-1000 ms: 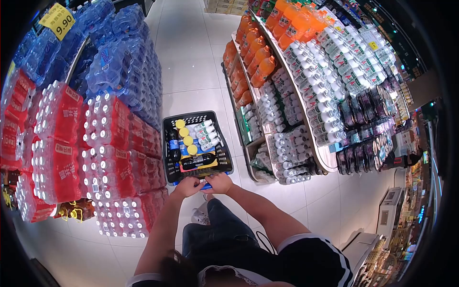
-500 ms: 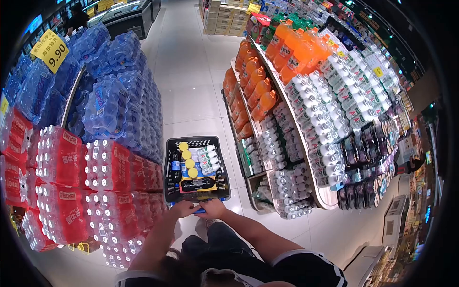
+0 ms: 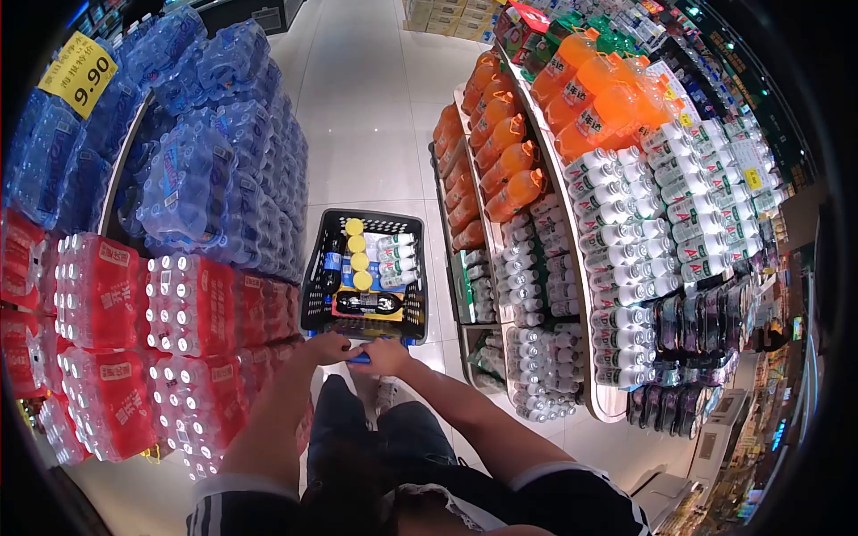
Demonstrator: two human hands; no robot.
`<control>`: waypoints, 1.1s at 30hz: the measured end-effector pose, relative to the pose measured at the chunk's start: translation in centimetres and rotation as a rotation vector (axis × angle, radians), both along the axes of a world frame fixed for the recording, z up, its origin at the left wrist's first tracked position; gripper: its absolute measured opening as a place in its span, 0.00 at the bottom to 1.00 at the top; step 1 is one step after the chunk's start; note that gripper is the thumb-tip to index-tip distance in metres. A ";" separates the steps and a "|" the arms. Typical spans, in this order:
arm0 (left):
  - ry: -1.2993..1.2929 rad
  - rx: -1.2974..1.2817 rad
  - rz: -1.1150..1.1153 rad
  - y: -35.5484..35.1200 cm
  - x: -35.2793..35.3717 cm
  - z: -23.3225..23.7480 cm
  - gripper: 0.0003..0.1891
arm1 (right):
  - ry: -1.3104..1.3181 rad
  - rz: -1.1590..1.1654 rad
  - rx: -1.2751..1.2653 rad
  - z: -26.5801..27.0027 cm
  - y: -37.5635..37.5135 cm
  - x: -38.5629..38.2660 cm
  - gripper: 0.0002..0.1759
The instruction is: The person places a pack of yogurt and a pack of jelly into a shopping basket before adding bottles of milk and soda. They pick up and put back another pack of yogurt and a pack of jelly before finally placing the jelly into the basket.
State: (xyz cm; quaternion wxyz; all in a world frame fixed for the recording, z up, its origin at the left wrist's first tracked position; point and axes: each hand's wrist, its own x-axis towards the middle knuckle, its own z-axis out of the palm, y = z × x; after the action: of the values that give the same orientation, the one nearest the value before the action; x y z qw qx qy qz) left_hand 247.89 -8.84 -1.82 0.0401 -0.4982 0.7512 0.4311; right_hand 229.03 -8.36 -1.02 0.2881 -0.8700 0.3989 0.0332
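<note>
Black basket cart (image 3: 315, 295) w/ bottles (image 3: 384, 255) laid flat inside; at its near edge, left hand (image 3: 332, 348) & right hand (image 3: 386, 355) have fingers curled round blue handle (image 3: 360, 359), steadying it.

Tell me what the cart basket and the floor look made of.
The cart basket looks like matte black plastic, going by its moulded lattice walls. The floor looks like glossy ceramic or stone tile: grout lines, light reflections.

The left hand (image 3: 329, 347) and right hand (image 3: 386, 355) cover most of the blue handle (image 3: 359, 358). Labels on the bottles (image 3: 394, 255) are too small to read. The picture's left edge crops the red water packs (image 3: 27, 295).
</note>
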 end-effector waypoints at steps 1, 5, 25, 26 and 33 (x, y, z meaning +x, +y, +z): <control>0.001 0.020 -0.023 -0.9 0.0 0.2 0.30 | 0.002 -0.003 -0.010 0.0 -0.7 0.0 0.25; 0.055 0.057 -0.020 -3.7 0.1 -0.7 0.29 | -0.066 -0.028 -0.093 -0.2 -2.7 -0.2 0.24; 0.360 -0.576 0.103 -9.1 -0.8 0.9 0.06 | -0.030 -0.161 -0.264 1.2 -8.2 -1.1 0.28; 0.380 -0.590 0.128 -9.4 -0.8 1.3 0.06 | -0.047 -0.155 -0.282 1.2 -8.5 -1.1 0.28; 0.378 -0.591 0.134 -13.1 -1.5 1.8 0.04 | -0.060 -0.155 -0.353 1.1 -11.9 -1.8 0.28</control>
State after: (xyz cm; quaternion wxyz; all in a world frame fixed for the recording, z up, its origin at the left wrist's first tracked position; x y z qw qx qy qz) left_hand 246.44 -21.93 -0.03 -0.2736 -0.4479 0.8033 0.2815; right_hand 227.24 -20.29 0.05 0.1444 -0.8742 0.4556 -0.0854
